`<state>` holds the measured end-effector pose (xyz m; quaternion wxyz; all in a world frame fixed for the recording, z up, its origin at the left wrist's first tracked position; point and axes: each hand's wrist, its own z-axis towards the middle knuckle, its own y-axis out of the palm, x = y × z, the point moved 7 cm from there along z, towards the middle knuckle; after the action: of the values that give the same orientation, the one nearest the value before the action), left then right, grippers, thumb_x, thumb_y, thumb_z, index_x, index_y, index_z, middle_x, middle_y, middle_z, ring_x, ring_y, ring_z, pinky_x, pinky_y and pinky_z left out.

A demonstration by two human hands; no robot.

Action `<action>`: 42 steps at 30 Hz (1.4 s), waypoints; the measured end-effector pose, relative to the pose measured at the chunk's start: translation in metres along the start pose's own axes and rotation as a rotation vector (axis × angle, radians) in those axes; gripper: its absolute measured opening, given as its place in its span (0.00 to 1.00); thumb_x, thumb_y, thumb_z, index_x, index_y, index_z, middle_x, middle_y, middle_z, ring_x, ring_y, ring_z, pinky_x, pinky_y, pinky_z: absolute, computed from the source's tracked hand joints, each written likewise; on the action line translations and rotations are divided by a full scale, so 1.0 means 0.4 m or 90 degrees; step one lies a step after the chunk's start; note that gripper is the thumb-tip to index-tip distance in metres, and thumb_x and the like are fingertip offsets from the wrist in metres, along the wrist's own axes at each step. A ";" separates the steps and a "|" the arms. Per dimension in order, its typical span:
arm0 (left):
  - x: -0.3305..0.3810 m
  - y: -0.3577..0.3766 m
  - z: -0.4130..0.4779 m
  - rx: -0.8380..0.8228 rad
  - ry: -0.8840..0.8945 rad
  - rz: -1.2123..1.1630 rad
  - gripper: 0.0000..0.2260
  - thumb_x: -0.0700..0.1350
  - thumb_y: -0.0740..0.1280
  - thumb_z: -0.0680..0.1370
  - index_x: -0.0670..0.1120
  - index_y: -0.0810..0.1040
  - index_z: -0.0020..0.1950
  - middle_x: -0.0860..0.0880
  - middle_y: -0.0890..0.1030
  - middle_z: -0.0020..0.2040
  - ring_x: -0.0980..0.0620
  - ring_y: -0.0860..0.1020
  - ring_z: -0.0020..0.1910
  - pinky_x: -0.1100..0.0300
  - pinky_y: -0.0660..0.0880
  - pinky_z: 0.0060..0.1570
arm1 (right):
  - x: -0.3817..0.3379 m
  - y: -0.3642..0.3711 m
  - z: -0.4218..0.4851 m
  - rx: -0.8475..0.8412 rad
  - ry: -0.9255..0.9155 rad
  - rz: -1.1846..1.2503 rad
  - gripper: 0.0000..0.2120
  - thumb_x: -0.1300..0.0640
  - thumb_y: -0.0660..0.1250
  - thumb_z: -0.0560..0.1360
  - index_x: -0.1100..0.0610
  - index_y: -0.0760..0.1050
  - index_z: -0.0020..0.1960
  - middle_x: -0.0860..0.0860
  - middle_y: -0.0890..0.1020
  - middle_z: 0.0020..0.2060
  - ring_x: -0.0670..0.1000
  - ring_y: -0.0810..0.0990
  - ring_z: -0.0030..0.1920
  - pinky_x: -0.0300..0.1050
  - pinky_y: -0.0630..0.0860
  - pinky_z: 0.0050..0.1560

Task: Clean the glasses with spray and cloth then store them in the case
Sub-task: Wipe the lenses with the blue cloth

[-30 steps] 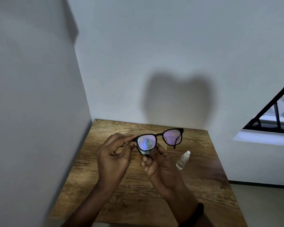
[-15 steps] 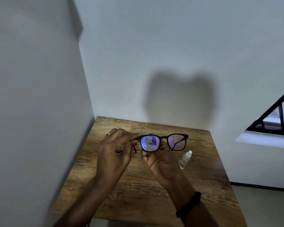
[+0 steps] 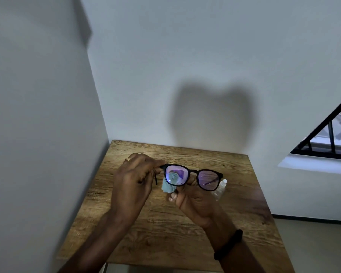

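Note:
Black-framed glasses (image 3: pixel 193 171) with purple-tinted lenses are held above the wooden table (image 3: pixel 165 229). My left hand (image 3: pixel 133 182) pinches the frame's left end, its temple folded down beside my fingers. My right hand (image 3: pixel 191 201) sits under the left lens and presses a light blue cloth (image 3: pixel 168 187) against it; the cloth shows through the lens and hangs below it. A small clear spray bottle (image 3: pixel 220 189) with a white cap lies on the table just right of the glasses, partly hidden by them. No case is in view.
The table stands in a corner, with white walls close on the left and behind. A window with black bars (image 3: pixel 327 138) is at the right. The floor (image 3: pixel 319 247) drops away past the table's right edge.
The glasses have tilted to level and shifted a little right. My left hand has curled closer over the frame's end. More of the blue cloth shows below the left lens.

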<state>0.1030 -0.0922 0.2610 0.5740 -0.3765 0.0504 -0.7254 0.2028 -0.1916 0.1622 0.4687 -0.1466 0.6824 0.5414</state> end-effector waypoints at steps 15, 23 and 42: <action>0.011 0.011 0.003 -0.032 0.007 0.005 0.18 0.25 0.77 0.67 0.43 0.87 0.52 0.50 0.84 0.42 0.54 0.79 0.43 0.66 0.73 0.44 | 0.036 -0.007 -0.002 -0.008 0.026 0.305 0.05 0.62 0.73 0.74 0.58 0.81 0.50 0.50 0.82 0.43 0.47 0.74 0.35 0.46 0.71 0.41; 0.011 0.023 -0.004 -0.062 0.004 0.011 0.21 0.24 0.77 0.65 0.43 0.87 0.52 0.50 0.83 0.42 0.52 0.80 0.43 0.62 0.75 0.42 | 0.034 -0.017 0.007 0.069 -0.003 0.374 0.10 0.64 0.78 0.67 0.59 0.80 0.46 0.54 0.81 0.41 0.49 0.76 0.33 0.46 0.73 0.35; 0.054 -0.013 0.020 -0.050 0.020 0.033 0.19 0.25 0.77 0.66 0.43 0.87 0.51 0.50 0.84 0.42 0.52 0.81 0.43 0.62 0.74 0.42 | -0.011 -0.039 -0.014 -0.005 -0.024 0.142 0.09 0.59 0.77 0.71 0.60 0.83 0.48 0.55 0.84 0.41 0.51 0.81 0.38 0.47 0.78 0.43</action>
<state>0.1025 -0.1063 0.2799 0.5766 -0.3859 0.0977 -0.7135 0.2134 -0.2039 0.1563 0.4179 -0.0615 0.6833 0.5955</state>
